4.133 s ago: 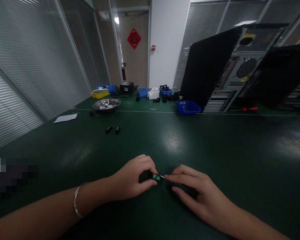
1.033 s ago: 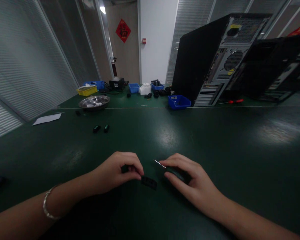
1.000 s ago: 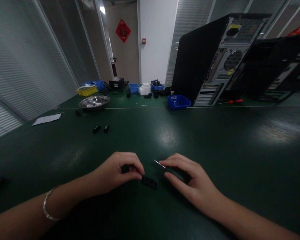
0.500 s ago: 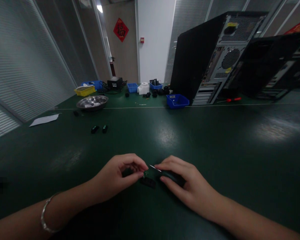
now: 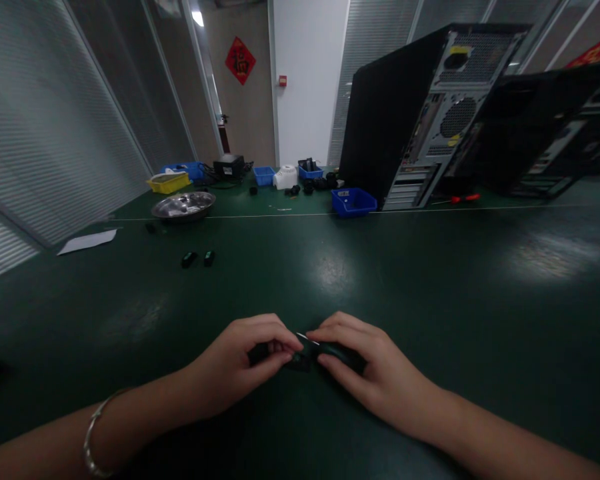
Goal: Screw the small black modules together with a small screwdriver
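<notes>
My left hand (image 5: 257,350) is in a pinch, thumb and forefinger at a small black plastic case (image 5: 300,365) on the green table. A small green circuit board (image 5: 296,358) shows faintly at those fingertips, over the case; most of it is hidden. Just right of the case, my right hand (image 5: 360,357) rests on the table, closed round a dark-handled tool (image 5: 343,355). Its thin metal tip (image 5: 307,339) points left toward my left fingertips. The tool's exact kind is too dark to tell.
Two small black cases (image 5: 199,259) with green inside lie farther left. Behind them are a steel bowl (image 5: 183,207), a yellow bin (image 5: 169,183), a blue bin (image 5: 354,203) and a white dome-shaped part (image 5: 285,177). A black computer tower (image 5: 390,120) stands at the back right.
My left hand has moved slightly right and down, bringing the circuit board from above the black case's edge onto the case. My right hand has hardly moved and keeps the tool.
</notes>
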A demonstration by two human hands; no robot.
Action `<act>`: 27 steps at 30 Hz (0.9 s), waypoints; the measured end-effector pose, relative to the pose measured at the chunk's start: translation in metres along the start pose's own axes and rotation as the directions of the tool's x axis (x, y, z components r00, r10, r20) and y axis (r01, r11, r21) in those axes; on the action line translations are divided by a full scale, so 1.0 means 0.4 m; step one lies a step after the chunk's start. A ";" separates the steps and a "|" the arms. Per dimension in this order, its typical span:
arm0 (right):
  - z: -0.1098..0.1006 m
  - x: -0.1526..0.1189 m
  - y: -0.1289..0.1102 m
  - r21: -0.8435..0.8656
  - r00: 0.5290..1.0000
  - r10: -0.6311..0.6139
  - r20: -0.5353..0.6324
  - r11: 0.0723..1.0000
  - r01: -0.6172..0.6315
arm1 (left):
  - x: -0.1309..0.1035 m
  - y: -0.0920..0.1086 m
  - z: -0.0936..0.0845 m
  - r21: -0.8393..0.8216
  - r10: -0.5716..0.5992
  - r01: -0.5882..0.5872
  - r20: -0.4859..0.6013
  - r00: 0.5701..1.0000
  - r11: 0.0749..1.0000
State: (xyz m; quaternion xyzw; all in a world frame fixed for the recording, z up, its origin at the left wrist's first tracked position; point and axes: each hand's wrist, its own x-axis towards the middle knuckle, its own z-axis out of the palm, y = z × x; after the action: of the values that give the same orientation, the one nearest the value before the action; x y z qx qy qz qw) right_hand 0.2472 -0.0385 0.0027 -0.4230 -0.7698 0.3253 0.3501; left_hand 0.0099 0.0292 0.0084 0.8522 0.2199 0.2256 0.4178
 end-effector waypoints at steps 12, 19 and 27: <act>-0.001 -0.003 -0.028 -0.359 0.993 -0.032 0.116 0.931 0.072 | -0.001 0.015 0.004 -0.065 -0.030 0.024 -0.093 0.995 0.998; 0.002 -0.005 -0.034 -0.363 0.981 -0.047 0.191 0.925 0.114 | 0.001 0.026 0.010 -0.116 -0.043 0.032 -0.092 0.995 0.993; 0.012 -0.009 -0.036 -0.376 0.991 -0.028 0.133 0.923 0.077 | 0.001 0.028 0.005 -0.089 0.005 -0.014 -0.098 0.995 0.996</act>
State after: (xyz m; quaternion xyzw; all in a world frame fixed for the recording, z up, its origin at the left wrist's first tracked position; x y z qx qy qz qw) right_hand 0.2386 -0.0489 0.0109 -0.4409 -0.8497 0.1862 0.2212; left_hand 0.0135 0.0220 0.0164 0.8215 0.2257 0.2787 0.4433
